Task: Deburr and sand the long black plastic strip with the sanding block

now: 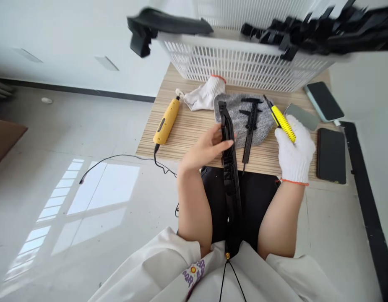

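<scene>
My bare left hand [209,147] is closed around a long black molded plastic part [230,163], with the thumb across its ribbed face. The part stretches from above the table down over my lap. In a white knit glove, my right hand [296,144] grips a tool with a yellow ribbed handle [283,123]; its narrow dark tip points up and to the left, and its exact kind is unclear. Between my hands, a black caliper [251,126] lies partly on a grey cloth [266,126]. The tool's tip is above the cloth's right edge.
A yellow corded power tool [167,121] and a white glove [206,94] lie on the wooden table [187,126], left. Behind stands a white slatted basket [238,61] with black parts [294,35] across its rim. Two phones [331,155] [324,100] lie right.
</scene>
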Demonstrator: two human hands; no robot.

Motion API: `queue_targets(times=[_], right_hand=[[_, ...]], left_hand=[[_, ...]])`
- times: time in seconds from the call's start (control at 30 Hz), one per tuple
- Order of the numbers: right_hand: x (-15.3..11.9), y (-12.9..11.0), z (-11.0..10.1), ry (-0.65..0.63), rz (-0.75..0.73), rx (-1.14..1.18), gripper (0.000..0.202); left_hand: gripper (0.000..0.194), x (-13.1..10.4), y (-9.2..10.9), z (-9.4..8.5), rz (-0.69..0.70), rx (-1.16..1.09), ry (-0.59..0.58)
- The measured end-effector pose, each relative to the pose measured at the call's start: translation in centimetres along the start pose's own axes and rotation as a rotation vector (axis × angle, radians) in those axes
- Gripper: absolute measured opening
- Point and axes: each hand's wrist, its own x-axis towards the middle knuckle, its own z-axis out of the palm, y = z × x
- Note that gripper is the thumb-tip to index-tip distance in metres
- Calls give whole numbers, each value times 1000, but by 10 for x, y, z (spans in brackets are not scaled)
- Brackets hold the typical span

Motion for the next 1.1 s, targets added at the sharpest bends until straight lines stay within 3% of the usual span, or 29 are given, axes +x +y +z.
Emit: queue_targets(times=[0.1, 0.3, 0.37, 0.47, 0.57, 0.7, 0.87, 0.97, 1.03, 1.1], right_hand=[[2, 4, 2, 102, -66, -230, 48], [0, -3, 6, 16, -42, -427, 54], [0, -3, 8, 42, -79, -402, 50], [7, 4, 9, 274, -108, -285, 37], [22, 17, 8, 449, -58, -249, 32], [46, 27, 1, 300, -27, -402, 38], [83, 27, -14, -39, -75, -622, 49], [99, 21, -22, -216, -24, -663, 52], [99, 11, -28, -181, 53, -657, 56], [89, -5, -30, -64, 96, -584, 58]], left_hand=[[57, -10, 6, -4, -118, 126, -144], [102, -24, 16, -3, -233, 283, -241], [99, -24, 15, -1, -228, 297, -261], [79, -20, 9, 0, -180, 228, -251], [60, -14, 4, 1, -66, 158, -141], [46, -6, 5, 4, 85, 97, 19], [46, -4, 11, 8, 52, 59, 95], [46, -4, 10, 7, 40, 31, 88], [47, -3, 8, 6, 12, 26, 101], [47, -2, 7, 5, -43, 58, 103]])
